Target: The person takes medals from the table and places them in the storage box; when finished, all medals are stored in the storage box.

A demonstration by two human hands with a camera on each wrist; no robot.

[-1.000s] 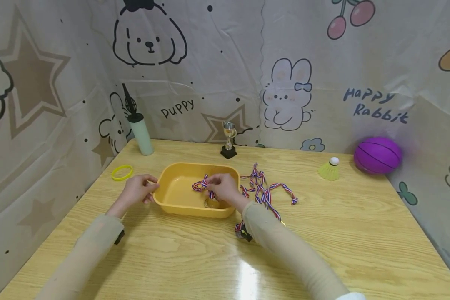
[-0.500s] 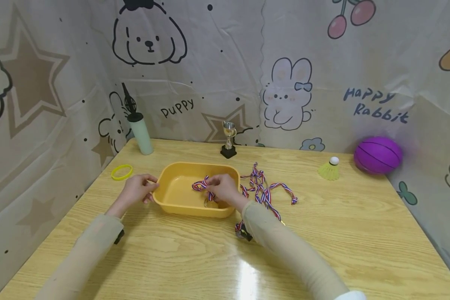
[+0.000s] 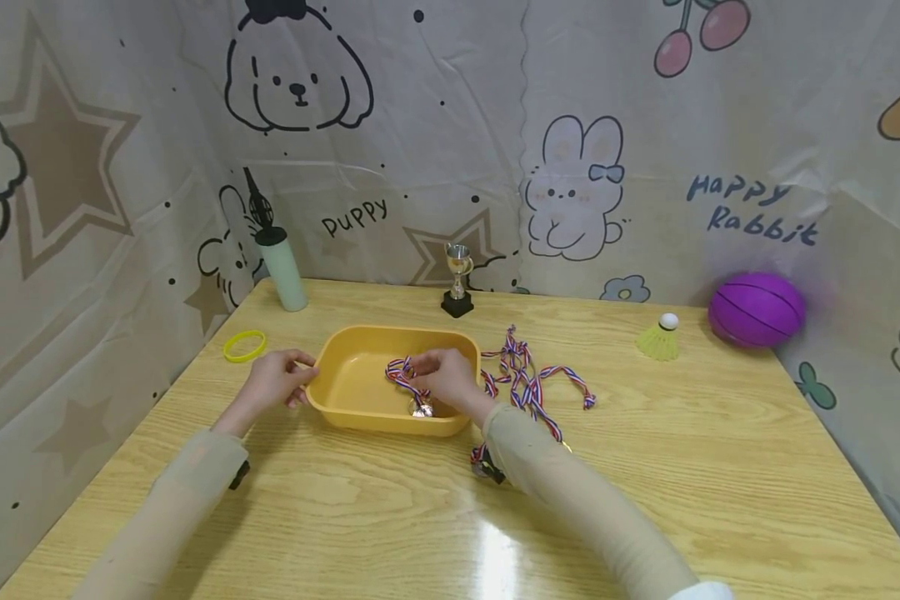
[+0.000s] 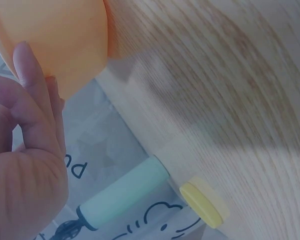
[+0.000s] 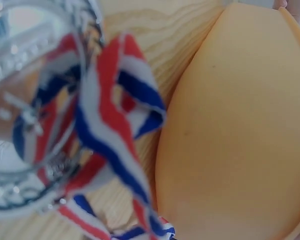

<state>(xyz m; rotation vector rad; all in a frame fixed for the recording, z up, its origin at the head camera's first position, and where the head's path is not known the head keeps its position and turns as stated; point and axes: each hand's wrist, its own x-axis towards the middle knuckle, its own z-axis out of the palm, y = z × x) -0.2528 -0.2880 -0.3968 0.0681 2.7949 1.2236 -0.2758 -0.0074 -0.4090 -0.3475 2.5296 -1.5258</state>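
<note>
An orange-yellow plastic basin [image 3: 378, 422] stands on the wooden table. My left hand [image 3: 276, 377] holds its left rim; in the left wrist view its fingers [image 4: 29, 65] lie against the wall. My right hand [image 3: 450, 377] reaches over the right side, fingertips at the striped ribbon of a medal [image 3: 422, 408] low inside the basin. It appears to pinch the ribbon, though the contact is partly hidden. Ribboned medals [image 3: 523, 375] lie tangled to the right of the basin. Another silver medal [image 5: 10, 195] with its ribbon [image 5: 110, 110] is close up in the right wrist view.
A green pump [image 3: 285, 271], a small trophy [image 3: 457, 283], a yellow shuttlecock [image 3: 660, 340] and a purple ball [image 3: 756, 310] line the back of the table. A yellow ring [image 3: 243, 346] lies left of the basin. Printed fabric [image 3: 450, 100] hangs behind and at the sides.
In the basin, the medal has turned and now shines silver, and its ribbon has shifted slightly lower by my right fingertips. My left hand and the basin have not visibly moved.
</note>
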